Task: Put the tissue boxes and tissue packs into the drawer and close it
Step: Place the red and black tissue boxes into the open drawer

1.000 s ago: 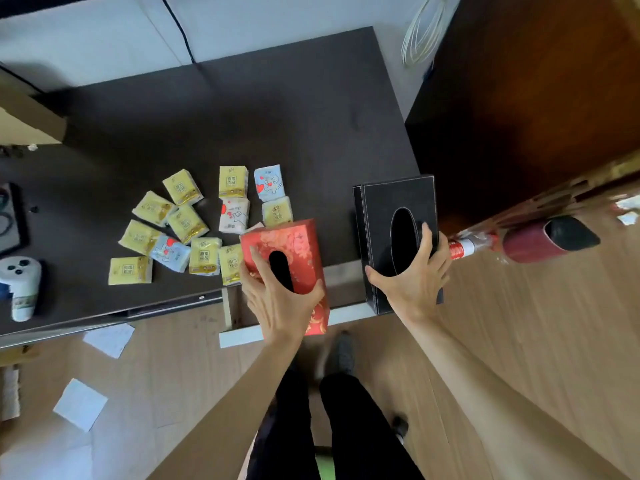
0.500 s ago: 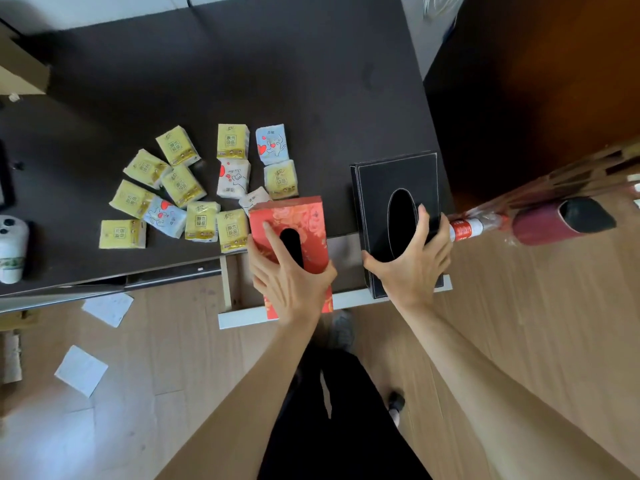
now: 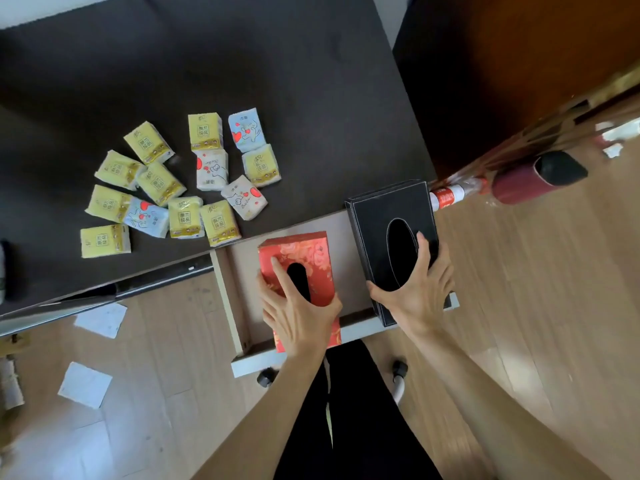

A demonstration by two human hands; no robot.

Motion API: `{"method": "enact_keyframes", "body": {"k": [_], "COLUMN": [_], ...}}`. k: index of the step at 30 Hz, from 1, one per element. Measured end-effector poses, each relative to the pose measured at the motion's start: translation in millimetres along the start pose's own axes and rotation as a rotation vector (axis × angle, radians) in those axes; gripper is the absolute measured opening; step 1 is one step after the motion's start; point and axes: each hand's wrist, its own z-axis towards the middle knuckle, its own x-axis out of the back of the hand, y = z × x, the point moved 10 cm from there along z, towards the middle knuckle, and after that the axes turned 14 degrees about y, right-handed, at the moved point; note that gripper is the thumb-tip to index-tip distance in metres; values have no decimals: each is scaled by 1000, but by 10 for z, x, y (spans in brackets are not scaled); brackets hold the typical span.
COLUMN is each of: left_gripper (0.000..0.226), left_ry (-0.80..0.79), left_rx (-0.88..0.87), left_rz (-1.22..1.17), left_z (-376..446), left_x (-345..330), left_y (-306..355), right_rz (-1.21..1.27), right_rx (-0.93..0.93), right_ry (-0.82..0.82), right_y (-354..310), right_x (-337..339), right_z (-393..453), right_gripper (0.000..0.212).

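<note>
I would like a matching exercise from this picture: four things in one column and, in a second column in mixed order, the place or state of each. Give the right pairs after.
Things
1. red tissue box
2. black tissue box
3. tissue packs
4. drawer

Places or states
a. pulled open under the desk edge
b. held by the right hand
c. spread on the dark desk top
d. held by the left hand, over the drawer

Pairs: 1-d, 2-b, 3-c, 4-a

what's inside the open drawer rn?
Red tissue box under the left hand, bare drawer floor beside it. Black tissue box and right hand hide the right part.
</note>
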Motion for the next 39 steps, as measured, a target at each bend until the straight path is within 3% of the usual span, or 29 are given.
{"method": "enact_keyframes", "body": {"k": [10,27,33,39], "left_gripper": [130,129,118,107], "left_ry": [-176,-166,-136,-198], "left_rx": [195,213,215,247], "left_rz": [54,91,-61,-165], "left_z": [-51,19,106,180], "left_x": [-402,-947,-860,-874], "left_y": [-211,-221,-326,-370], "right_rz": [-81,-150,-168,-156], "right_rx": [-28,-17,8,-15], "right_ry": [-103,-138,-171,-174], "right_y": [137,237,271,364], "right_x": [-139,-576,-612,-554], "right_z": [-92,-35,-138,-138], "right_gripper": [134,129,113,114]}}
